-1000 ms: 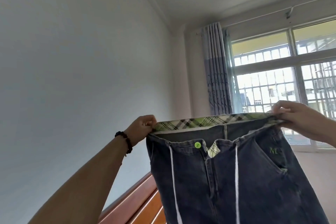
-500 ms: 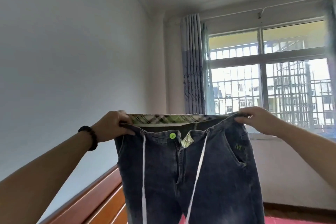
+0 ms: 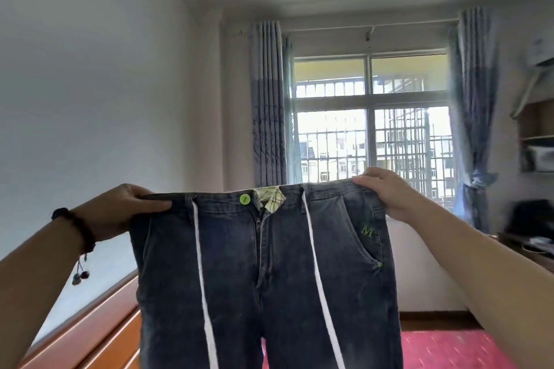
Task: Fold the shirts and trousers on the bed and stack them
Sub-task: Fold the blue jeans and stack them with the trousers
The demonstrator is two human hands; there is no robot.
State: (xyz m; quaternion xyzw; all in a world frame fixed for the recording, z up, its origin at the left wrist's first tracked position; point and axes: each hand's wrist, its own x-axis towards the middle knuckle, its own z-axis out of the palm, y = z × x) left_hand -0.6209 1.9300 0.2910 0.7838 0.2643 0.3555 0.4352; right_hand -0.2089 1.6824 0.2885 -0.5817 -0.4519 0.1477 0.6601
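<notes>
Dark blue jeans point(image 3: 263, 272) hang in the air in front of me, front side toward me, with a green button, two white drawstrings and a green "M" at the pocket. My left hand point(image 3: 120, 210) pinches the left end of the waistband; a dark bead bracelet sits on that wrist. My right hand point(image 3: 386, 192) grips the right end of the waistband. The waistband is pulled flat and level between both hands. The legs drop out of view at the bottom. No shirts are in view.
A wooden headboard point(image 3: 90, 335) runs along the lower left under the white wall. A pink bed cover point(image 3: 449, 350) shows at the lower right. Behind the jeans is a barred window point(image 3: 368, 129) with grey-blue curtains. Shelves and a dark desk point(image 3: 533, 237) stand at the right.
My view has swung right and down, bringing in the window's right side and the bed cover. The waistband, open and showing plaid lining before, is now pulled flat and closed between my hands.
</notes>
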